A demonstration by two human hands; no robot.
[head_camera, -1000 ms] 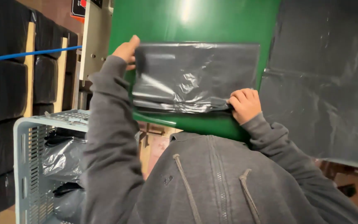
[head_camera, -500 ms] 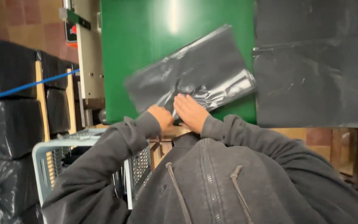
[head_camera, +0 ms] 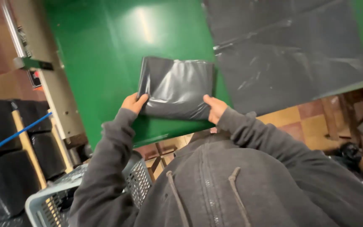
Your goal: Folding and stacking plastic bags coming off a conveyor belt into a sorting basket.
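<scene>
Since 0.5 s ago both hands have parted from the middle to the sides; the folded black plastic bag [head_camera: 176,88], then crooked, now lies squared up on the glossy green table top [head_camera: 106,63]. L hand [head_camera: 133,103] pinches its lower left corner, fingers closed on the film. R hand [head_camera: 214,107] clamps the lower right edge, thumb on top. Just right of it, a big flat black plastic sheet [head_camera: 290,54] spread on the same top. Small red-black label [head_camera: 35,78] on the beige metal post [head_camera: 47,71] at left. Black wrapped bundles [head_camera: 3,168] stacked far left, pale grey slotted plastic crate [head_camera: 64,197] below. Floor: brown/yellow tiles [head_camera: 311,122].
</scene>
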